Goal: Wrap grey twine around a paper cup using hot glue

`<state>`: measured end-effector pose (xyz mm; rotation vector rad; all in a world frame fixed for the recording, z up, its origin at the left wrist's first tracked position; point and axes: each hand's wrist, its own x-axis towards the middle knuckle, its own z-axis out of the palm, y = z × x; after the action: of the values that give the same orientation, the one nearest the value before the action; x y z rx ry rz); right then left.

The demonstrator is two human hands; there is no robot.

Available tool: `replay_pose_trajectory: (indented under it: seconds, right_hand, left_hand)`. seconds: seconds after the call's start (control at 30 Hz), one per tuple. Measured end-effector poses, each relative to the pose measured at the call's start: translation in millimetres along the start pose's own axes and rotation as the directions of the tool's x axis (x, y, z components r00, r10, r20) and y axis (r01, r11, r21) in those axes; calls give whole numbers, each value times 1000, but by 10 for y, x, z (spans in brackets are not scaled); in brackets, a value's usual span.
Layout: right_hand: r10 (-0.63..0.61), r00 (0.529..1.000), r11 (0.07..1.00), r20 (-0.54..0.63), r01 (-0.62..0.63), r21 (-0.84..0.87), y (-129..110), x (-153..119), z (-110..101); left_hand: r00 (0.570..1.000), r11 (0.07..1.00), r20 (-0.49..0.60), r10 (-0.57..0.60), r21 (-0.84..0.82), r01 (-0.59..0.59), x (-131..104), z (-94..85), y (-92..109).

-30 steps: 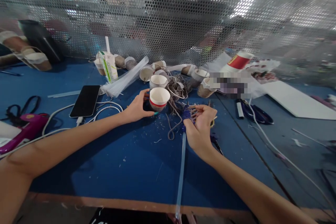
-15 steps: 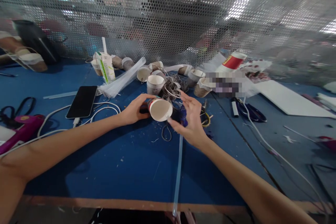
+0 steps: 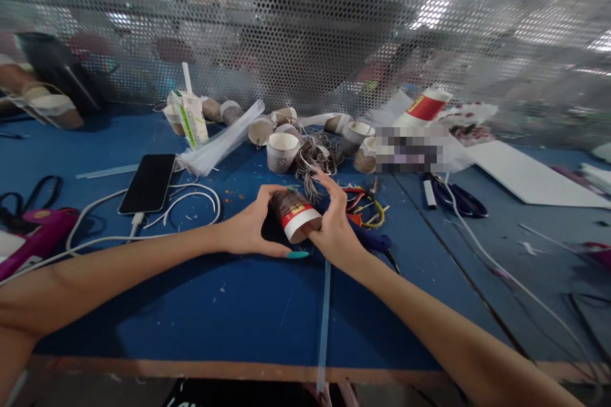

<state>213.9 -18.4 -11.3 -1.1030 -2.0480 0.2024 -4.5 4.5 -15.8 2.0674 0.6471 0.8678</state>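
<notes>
A paper cup (image 3: 296, 219) with a white rim, a red band and brown twine-like wrapping near its base lies tilted between my hands, its mouth toward me. My right hand (image 3: 337, 229) grips it at the rim, thumb in the mouth, other fingers outside. My left hand (image 3: 255, 222) curves around the base end in a wide C. Its fingers are at the wrapped part and its thumb, with a teal nail, stands apart below the cup. A long translucent stick (image 3: 324, 324) runs below toward the table's front edge. Beyond the hands lies a tangle of grey-brown cord (image 3: 319, 156).
Several wrapped cups (image 3: 282, 151) stand along the perforated metal screen (image 3: 305, 44). At left are a phone (image 3: 149, 183) on a white cable and a magenta glue gun (image 3: 41, 229). Blue-handled scissors (image 3: 461, 200), a marker (image 3: 429, 194) and a white board (image 3: 534, 175) lie right.
The cup has been turned, so its red band and brown wrapping show now. My right thumb has gone into its mouth. My left thumb has come away from the cup.
</notes>
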Motion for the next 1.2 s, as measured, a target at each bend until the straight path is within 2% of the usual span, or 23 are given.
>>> replay_pose_trajectory:
  seconds: [0.1, 0.3, 0.43, 0.53, 0.63, 0.73, 0.87, 0.97, 1.07, 1.13, 1.2]
  right_hand:
    - [-75, 997, 997, -13, 75, -2, -64, 7, -24]
    - [-109, 989, 991, -101, 116, 67, -16, 95, -95]
    - [-168, 977, 974, -129, 185, 134, -124, 79, -167]
    - [-230, 968, 956, -100, 244, 164, -282, 18, -240]
    - [-260, 965, 953, 23, 253, 167, -364, -36, -281]
    - [-254, 960, 961, 115, 238, 141, -361, -55, -285]
    - [-171, 982, 969, 84, 152, 193, -361, -57, -274]
    - [-34, 999, 965, -15, 37, 261, -364, -75, -245]
    - [95, 979, 935, -182, -25, 354, -340, -97, -208]
    - [63, 970, 934, -236, 26, 355, -326, -100, -205]
    - [-63, 987, 959, -151, 101, 264, -333, -93, -225]
  left_hand:
    - [996, 1000, -86, 14, 7, -13, 7, 38, 6]
    - [983, 984, -55, 175, 19, -174, 15, -130, 21]
    - [947, 957, -146, 288, 76, -279, 8, -152, -35]
    - [917, 936, -203, 344, 151, -318, 7, -124, -88]
    - [914, 929, -200, 354, 189, -319, 4, -112, -106]
    - [919, 930, -186, 348, 192, -313, 0, -116, -100]
    - [920, 932, -184, 346, 183, -314, 1, -115, -85]
    - [916, 931, -188, 354, 168, -325, 9, -112, -72]
    - [920, 937, -199, 337, 161, -309, 14, -112, -72]
    - [922, 939, -201, 330, 172, -299, 13, -112, -83]
    - [921, 934, -193, 339, 188, -304, 8, -112, -99]
